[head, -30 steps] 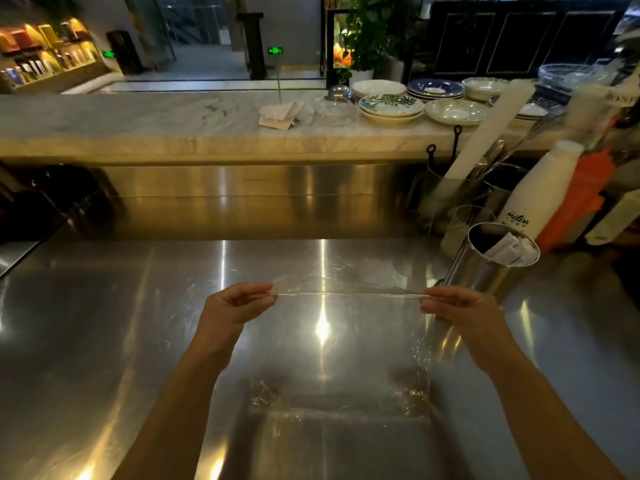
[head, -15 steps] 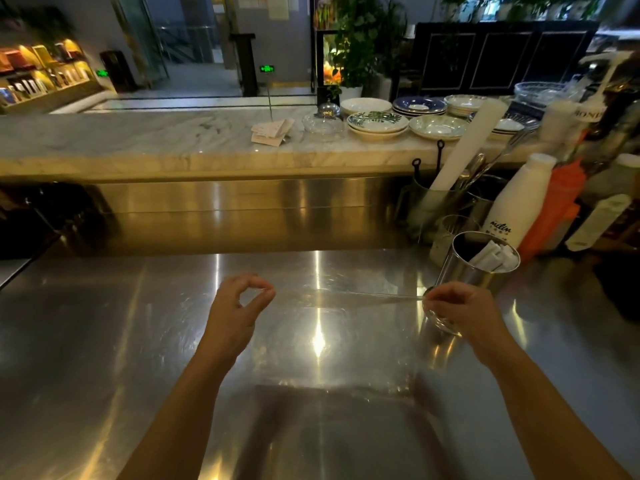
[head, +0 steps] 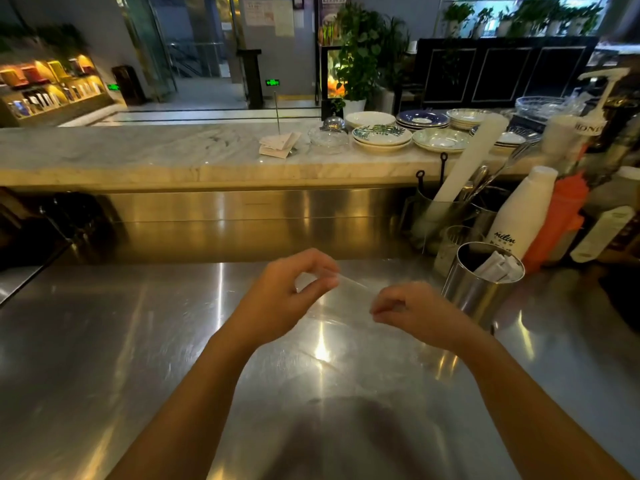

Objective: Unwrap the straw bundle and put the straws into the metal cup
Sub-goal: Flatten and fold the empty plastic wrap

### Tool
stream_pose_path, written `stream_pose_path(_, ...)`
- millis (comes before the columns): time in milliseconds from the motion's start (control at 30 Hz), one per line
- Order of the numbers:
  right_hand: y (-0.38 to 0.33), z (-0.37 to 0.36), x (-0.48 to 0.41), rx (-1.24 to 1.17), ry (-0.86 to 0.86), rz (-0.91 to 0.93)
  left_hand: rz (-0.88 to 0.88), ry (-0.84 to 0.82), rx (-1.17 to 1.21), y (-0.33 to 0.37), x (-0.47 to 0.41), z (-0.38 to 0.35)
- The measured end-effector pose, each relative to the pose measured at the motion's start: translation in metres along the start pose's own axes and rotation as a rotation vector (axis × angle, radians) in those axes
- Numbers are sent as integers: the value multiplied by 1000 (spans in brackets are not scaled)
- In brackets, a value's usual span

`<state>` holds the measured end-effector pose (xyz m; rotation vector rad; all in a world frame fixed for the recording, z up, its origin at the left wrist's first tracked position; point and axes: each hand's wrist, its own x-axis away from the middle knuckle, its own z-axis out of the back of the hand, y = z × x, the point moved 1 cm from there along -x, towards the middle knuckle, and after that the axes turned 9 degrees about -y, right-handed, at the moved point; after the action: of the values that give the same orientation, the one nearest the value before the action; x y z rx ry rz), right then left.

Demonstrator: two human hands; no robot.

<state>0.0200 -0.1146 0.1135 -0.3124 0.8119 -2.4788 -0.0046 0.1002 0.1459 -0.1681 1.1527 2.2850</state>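
Observation:
A clear plastic wrapper [head: 349, 306] hangs between my two hands above the steel counter [head: 138, 341]. My left hand [head: 287, 299] pinches its upper left edge between thumb and fingers. My right hand [head: 412, 313] pinches the other edge, slightly lower. The shiny metal cup [head: 481, 289] stands just right of my right hand. White paper-wrapped straws [head: 497, 266] lean inside it, their tops below the rim.
Behind the cup stand a white bottle [head: 519, 216], an orange bottle [head: 561, 216], a small glass [head: 450, 244] and utensil holders [head: 443, 209] with a long white roll. Stacked plates [head: 381, 136] sit on the marble ledge [head: 138, 150] behind. A dark recess lies at far left.
My hands have come much closer together, folding the wrapper narrower. The left hand let go of the edge half a second ago and now pinches it again, higher and further right.

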Motion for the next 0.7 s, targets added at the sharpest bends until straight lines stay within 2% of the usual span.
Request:
stream_pose_path(67,-4,6,2,-90,32,21,16,105,77,-4,0,12)
stream_pose_path(167,-3,16,8,-375,88,77,123,233,410,-18,3,25)
stream_pose_path(300,9,21,12,-635,138,112,287,318,522,-38,3,21)
stream_pose_path(367,16,20,11,-757,174,102,325,285,772,-47,2,17)
stream_pose_path(433,22,17,12,-833,190,91,328,170,1079,-54,5,8)
stream_pose_path(500,26,14,12,-879,201,93,331,25,1216,-59,12,-8)
stream_pose_path(600,31,9,15,-967,227,83,342,-126,1159,-57,19,-32)
stream_pose_path(700,36,5,18,-1033,262,29,377,-54,942,-49,17,-45)
